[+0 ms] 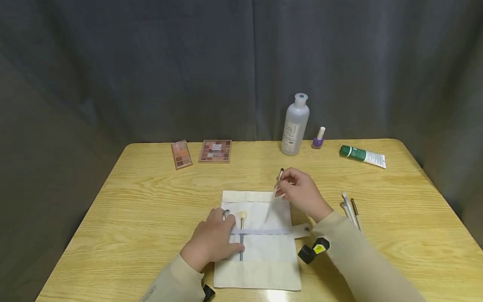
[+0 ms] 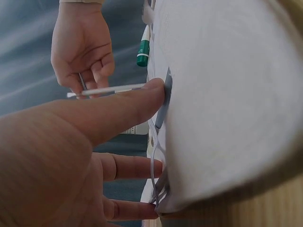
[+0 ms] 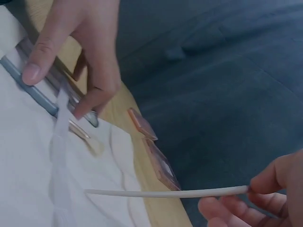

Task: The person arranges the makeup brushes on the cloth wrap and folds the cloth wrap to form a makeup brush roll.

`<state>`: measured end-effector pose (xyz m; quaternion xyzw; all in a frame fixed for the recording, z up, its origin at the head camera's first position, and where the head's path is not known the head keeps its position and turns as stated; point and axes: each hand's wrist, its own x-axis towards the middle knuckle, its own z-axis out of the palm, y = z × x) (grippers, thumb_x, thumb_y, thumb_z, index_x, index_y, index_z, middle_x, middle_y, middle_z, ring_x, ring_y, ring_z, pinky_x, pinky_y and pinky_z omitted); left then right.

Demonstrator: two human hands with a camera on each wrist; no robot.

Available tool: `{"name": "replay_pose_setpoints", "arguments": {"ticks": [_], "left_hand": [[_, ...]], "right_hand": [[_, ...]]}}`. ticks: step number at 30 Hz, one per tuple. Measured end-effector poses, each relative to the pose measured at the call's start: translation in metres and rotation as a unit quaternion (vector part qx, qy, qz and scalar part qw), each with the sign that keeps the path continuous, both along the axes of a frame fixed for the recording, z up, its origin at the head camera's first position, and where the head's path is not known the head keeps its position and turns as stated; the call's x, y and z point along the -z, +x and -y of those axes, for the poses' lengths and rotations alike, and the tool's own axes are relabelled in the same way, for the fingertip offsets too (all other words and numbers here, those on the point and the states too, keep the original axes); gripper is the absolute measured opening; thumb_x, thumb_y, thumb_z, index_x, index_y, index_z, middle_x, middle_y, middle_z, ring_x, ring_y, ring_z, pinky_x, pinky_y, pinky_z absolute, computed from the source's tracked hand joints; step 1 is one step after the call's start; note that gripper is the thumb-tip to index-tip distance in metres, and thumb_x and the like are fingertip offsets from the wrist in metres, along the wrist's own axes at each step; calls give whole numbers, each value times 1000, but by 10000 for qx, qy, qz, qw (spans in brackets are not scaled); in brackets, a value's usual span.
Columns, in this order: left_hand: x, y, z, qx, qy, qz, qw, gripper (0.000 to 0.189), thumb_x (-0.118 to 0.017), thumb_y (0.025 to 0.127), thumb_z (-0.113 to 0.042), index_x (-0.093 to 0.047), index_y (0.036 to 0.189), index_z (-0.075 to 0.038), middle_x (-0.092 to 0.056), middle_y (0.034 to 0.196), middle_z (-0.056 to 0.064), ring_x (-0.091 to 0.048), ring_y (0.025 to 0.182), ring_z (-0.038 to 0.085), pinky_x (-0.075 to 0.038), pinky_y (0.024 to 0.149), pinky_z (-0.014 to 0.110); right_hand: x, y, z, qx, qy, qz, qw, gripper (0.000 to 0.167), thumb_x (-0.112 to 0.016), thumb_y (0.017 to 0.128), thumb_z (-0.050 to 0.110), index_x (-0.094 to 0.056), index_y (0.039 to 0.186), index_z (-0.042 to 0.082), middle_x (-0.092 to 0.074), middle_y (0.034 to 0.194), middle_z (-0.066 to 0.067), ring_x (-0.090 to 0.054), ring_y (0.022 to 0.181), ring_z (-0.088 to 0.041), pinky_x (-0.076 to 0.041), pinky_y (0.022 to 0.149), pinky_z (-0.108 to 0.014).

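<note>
A white fabric brush roll lies unrolled on the table, with a pale elastic band across its middle. My right hand pinches a slim makeup brush near its dark-tipped end, its white handle slanting down over the roll. A fan-shaped makeup brush with pale bristles is tucked under the band. On that brush's grey-blue handle rests my left thumb. The other fingers of my left hand are spread at the roll's left edge, partly covering another brush under the band.
Several makeup brushes lie right of the roll, partly behind my right sleeve. Along the back edge are two eyeshadow palettes, a clear bottle, purple nail polish and a green-and-white tube. A snap strap sticks out rightward.
</note>
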<state>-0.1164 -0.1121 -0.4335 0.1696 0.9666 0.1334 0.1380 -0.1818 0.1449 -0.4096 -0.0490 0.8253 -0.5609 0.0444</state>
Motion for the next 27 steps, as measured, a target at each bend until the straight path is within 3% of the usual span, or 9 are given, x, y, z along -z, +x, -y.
{"name": "replay_pose_setpoints", "arguments": {"ticks": [9, 16, 27], "left_hand": [[-2, 0, 0, -15, -40, 30, 10000, 59, -77, 83, -53, -58, 118, -11, -45, 139, 23, -46, 124, 35, -47, 88, 55], [-4, 0, -1, -25, -47, 25, 10000, 61, -78, 82, -53, -58, 120, -10, -45, 138, 23, -45, 125, 34, -47, 88, 56], [-4, 1, -2, -32, -83, 78, 9999, 64, -78, 82, -54, -58, 123, -9, -44, 139, 23, -46, 124, 34, -47, 89, 56]], "right_hand": [[14, -7, 12, -296, -87, 432, 9986, 13, -51, 100, 9, -59, 101, 0, -72, 98, -15, -72, 82, -23, -58, 72, -36], [20, -7, 20, -358, 101, 647, 9972, 13, -59, 99, 12, -60, 106, 2, -73, 88, -9, -72, 78, -21, -57, 71, -36], [26, 0, 30, -272, 403, 795, 9956, 42, -65, 94, 11, -52, 133, 1, -71, 77, -7, -68, 64, -20, -53, 59, -32]]}}
